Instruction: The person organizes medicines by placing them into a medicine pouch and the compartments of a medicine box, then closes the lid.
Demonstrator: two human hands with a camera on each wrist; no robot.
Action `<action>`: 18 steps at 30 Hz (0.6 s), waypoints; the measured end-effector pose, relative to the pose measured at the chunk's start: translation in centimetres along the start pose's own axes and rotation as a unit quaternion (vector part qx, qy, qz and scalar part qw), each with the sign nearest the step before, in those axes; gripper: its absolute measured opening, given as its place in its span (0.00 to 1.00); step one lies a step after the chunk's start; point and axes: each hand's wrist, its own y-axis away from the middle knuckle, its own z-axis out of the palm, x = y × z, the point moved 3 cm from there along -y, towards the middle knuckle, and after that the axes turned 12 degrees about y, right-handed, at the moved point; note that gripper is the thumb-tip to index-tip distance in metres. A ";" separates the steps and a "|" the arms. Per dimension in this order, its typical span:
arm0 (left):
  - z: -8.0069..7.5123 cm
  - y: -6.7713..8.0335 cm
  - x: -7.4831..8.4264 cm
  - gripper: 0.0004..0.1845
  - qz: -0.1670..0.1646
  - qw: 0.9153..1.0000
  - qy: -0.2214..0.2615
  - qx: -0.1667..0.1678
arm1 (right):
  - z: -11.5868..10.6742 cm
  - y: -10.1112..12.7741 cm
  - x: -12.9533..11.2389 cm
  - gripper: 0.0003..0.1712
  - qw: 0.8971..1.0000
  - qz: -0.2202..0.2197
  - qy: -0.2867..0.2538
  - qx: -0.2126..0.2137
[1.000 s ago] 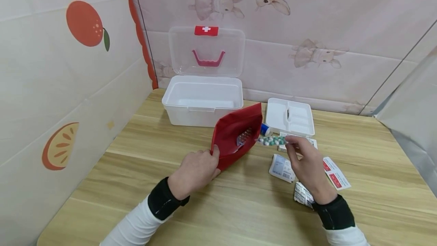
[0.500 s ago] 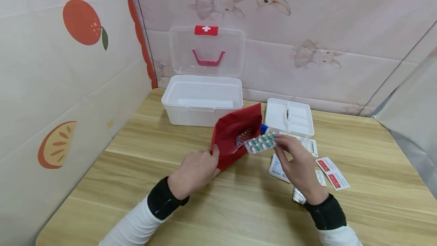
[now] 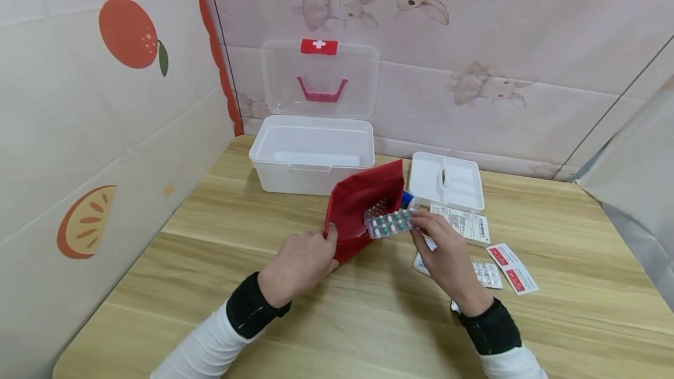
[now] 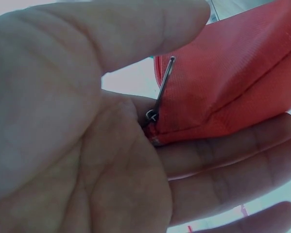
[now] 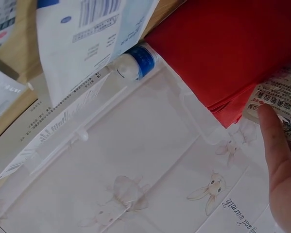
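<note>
My left hand (image 3: 302,259) holds the near left rim of a red zip pouch (image 3: 344,200), whose mouth gapes open. In the left wrist view the thumb lies above the pouch (image 4: 232,73) and the fingers stretch under it, beside the metal zipper pull (image 4: 164,90). My right hand (image 3: 444,256) pinches one end of a blister pack (image 3: 387,225) of green and white capsules. The pack's far end is at the pouch mouth. Another blister pack (image 3: 376,208) sits inside. In the right wrist view, printed backing shows on the held blister pack (image 5: 271,99).
Behind the pouch stands a white first-aid box (image 3: 310,177) with its clear lid (image 3: 321,57) raised. To the right lie a white divided tray (image 3: 463,183), a blue-and-white tube-like container (image 3: 407,199), a medicine box (image 3: 468,226), a red-and-white card (image 3: 513,269) and a silver blister pack (image 3: 488,275).
My right hand has moved left and slightly down, bringing the capsule blister pack to the pouch mouth and turning its face into view. My left hand and the pouch have stayed nearly still.
</note>
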 end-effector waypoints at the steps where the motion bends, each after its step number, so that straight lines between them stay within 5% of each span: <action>1: 0.0 0.0 0.0 0.32 0.001 1.000 0.000 0.000 | 0.0 0.0 0.0 0.21 1.000 0.000 -0.001 -0.001; 18: 0.1 0.0 0.2 0.32 0.007 1.000 -0.017 0.005 | 0.9 -0.2 -0.7 0.19 1.000 -0.020 0.003 -0.010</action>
